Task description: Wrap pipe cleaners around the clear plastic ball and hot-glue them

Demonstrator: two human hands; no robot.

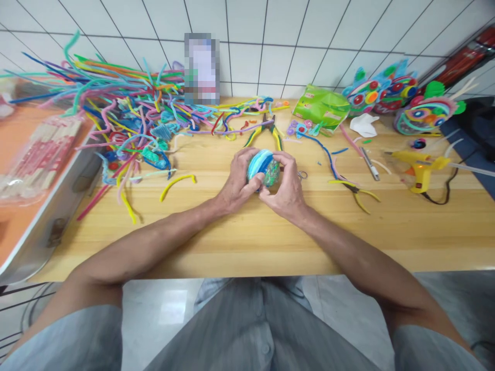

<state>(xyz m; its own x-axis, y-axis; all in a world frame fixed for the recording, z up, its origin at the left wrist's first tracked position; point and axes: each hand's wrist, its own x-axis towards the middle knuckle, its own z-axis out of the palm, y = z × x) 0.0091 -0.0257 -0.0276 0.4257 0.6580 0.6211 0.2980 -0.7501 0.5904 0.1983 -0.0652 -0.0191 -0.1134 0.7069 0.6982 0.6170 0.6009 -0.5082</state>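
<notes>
Between my hands, above the wooden table [216,237], is a small round craft piece [260,164] wrapped in blue, white and turquoise pipe cleaners, with a speckled multicoloured patch on its right side. My left hand [242,178] grips it from the left, thumb across its lower front. From the right my right hand [286,183] holds its edge, fingers curved over the top and thumb underneath. Fingers cover parts of it. Just behind lie pliers [279,140] with green and yellow handles. A small pair of scissors or rings [302,175] shows beside my right hand, too small to tell.
A heap of pipe cleaners [131,113] spreads at the back left, near an orange-topped case [23,226]. A blurred phone-like panel [201,69] leans on the tiled wall. At right are a yellow glue gun [421,167], more pliers [356,189], a green packet [322,107] and decorated crafts [429,111].
</notes>
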